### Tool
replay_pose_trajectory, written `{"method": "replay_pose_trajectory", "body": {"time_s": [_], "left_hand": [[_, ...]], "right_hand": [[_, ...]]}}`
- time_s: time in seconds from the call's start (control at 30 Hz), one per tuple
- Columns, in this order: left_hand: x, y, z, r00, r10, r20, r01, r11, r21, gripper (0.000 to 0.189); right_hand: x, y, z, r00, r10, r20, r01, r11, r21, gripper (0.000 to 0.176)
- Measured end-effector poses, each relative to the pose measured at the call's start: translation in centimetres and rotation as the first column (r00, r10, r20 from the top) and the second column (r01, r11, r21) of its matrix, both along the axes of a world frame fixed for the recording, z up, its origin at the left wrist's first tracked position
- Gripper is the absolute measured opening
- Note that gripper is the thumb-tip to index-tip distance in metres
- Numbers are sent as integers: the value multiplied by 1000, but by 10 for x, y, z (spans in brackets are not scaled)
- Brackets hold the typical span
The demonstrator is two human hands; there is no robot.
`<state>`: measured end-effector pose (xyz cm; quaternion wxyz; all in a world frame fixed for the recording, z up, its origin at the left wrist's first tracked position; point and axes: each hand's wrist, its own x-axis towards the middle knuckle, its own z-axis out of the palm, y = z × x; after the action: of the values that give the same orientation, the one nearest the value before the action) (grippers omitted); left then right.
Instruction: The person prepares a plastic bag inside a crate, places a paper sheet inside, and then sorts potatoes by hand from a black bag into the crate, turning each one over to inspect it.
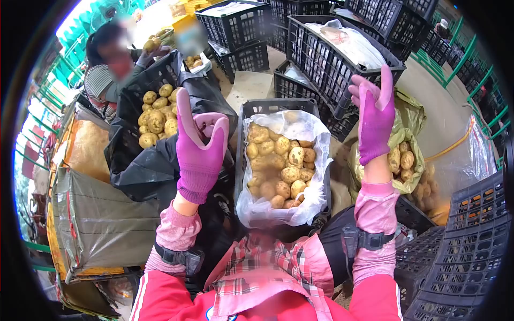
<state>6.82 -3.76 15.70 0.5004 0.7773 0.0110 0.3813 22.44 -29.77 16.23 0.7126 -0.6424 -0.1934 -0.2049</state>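
Note:
Both of my hands wear pink-purple knitted gloves and are raised in the air. My left hand (201,142) is open, one finger stretched up and the others bent, with nothing seen in it. It hangs in front of a crate lined with black plastic (152,171) holding potatoes (156,121). My right hand (375,115) is open too, thumb and fingers apart, holding nothing, before a black crate (334,67) with white plastic inside. Between and below the hands stands a crate (253,108) lined with white plastic film (320,160), full of potatoes (290,174); part of the film covers some of them.
Another person (110,69) at the back left holds potatoes over the black-lined crate. Potatoes (402,160) sit in a greenish bag (418,140) on the right. Empty-looking black crates (474,224) stand at lower right. Crates (233,27) are stacked behind. A covered bundle (101,219) is at left.

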Motion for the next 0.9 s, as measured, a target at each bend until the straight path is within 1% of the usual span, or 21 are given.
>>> {"method": "replay_pose_trajectory", "body": {"time_s": [0.03,0.07,0.1,0.17,0.2,0.23,0.3,0.37,0.43,0.5,0.53,0.57,0.6,0.63,0.67,0.73,0.77,0.83,0.9], "left_hand": [[4,-3,-5,999,-2,-37,0,998,-60,81],[8,-5,-10,997,-4,-72,-5,994,-112,83],[12,-6,-13,994,-6,-106,-11,988,-156,86],[17,-6,-13,990,24,-139,-42,990,-133,86],[20,-8,-11,989,48,-143,-66,991,-120,85],[25,-10,-10,988,68,-142,-84,991,-108,84],[32,1,-16,994,55,-92,-67,989,-135,86],[40,7,-20,996,59,-73,-70,983,-172,88],[43,8,-17,994,87,-71,-94,989,-113,85],[41,8,-5,986,125,-109,-131,990,-55,84],[43,9,0,988,114,-106,-126,985,-116,83],[42,10,2,989,111,-100,-122,987,-106,83],[41,13,4,990,112,-87,-120,988,-94,83],[40,15,7,991,112,-72,-118,990,-80,83],[40,13,10,993,101,-63,-110,982,-154,84],[36,13,14,989,127,-70,-136,981,-139,85],[33,15,14,987,138,-82,-148,980,-134,85],[28,21,15,985,165,-54,-170,979,-112,85],[18,27,21,979,192,-67,-198,976,-94,86]], "right_hand": [[2,1,-13,1000,-15,-20,15,1000,14,67],[5,-1,-26,997,-60,-39,55,993,-108,69],[9,-2,-33,997,-67,-40,59,984,-169,69],[1,3,-16,993,-109,44,115,978,-176,69],[3,2,-13,991,-112,74,122,983,-136,69],[4,-1,-13,991,-97,88,107,988,-111,69],[7,-5,-17,989,-73,125,80,996,-47,69],[9,-9,-16,979,-127,159,147,982,-119,68],[12,-16,-18,971,-175,164,206,959,-195,67],[10,-20,-12,992,-124,-36,120,988,-93,65],[8,-22,-10,991,-111,-69,105,992,-74,64],[7,-23,-8,991,-93,-94,89,995,-52,63],[6,-23,-7,992,-114,-63,108,991,-82,62],[4,-23,-7,990,-123,-71,116,988,-105,61],[3,-23,-7,991,-112,-67,105,988,-110,61],[4,-24,-9,994,-93,-63,86,989,-117,62],[5,-25,-10,993,-100,-55,95,991,-94,62],[8,-27,-11,992,-120,-39,118,992,-47,63],[9,-33,-8,987,-144,-75,142,990,-26,62]]}}
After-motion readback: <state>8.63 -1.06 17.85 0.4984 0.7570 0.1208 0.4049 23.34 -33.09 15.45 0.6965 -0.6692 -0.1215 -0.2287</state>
